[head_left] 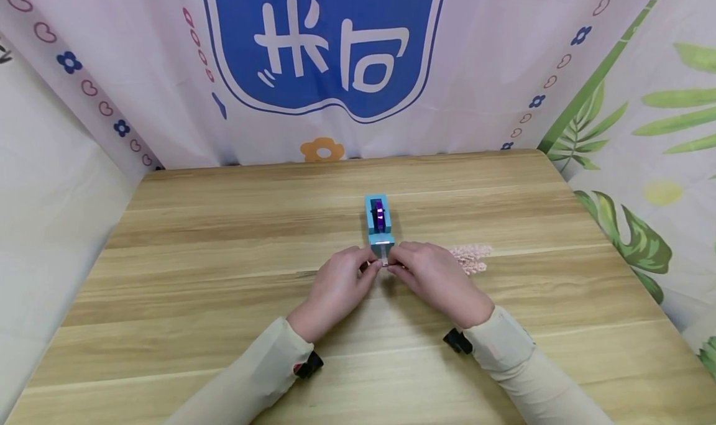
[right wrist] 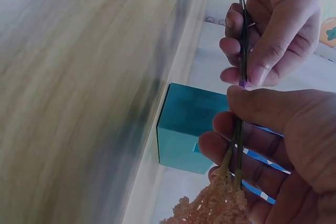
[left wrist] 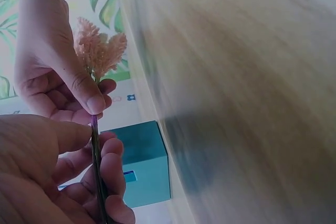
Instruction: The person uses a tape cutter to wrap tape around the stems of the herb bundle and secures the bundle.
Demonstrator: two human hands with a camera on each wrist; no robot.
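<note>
A small bunch of dried pink flowers (head_left: 472,257) lies crosswise between the hands, its thin dark stems (left wrist: 96,156) together. My left hand (head_left: 338,285) pinches the stems between thumb and fingers, on the bare-stem side. Close by, my right hand (head_left: 439,279) pinches them nearer the flower heads (right wrist: 215,200). A narrow band of purple tape (right wrist: 242,83) shows on the stems where the two thumbs almost meet. Just beyond the fingertips stands a light-blue tape dispenser (head_left: 381,238) with a purple tape roll (head_left: 380,214) in it.
The hands work low over a wood-grain table (head_left: 224,226). A printed cloth (head_left: 475,71) hangs behind its far edge, and leaf-patterned cloth (head_left: 671,164) hangs on the right. A small black device (head_left: 458,341) sits at each wrist.
</note>
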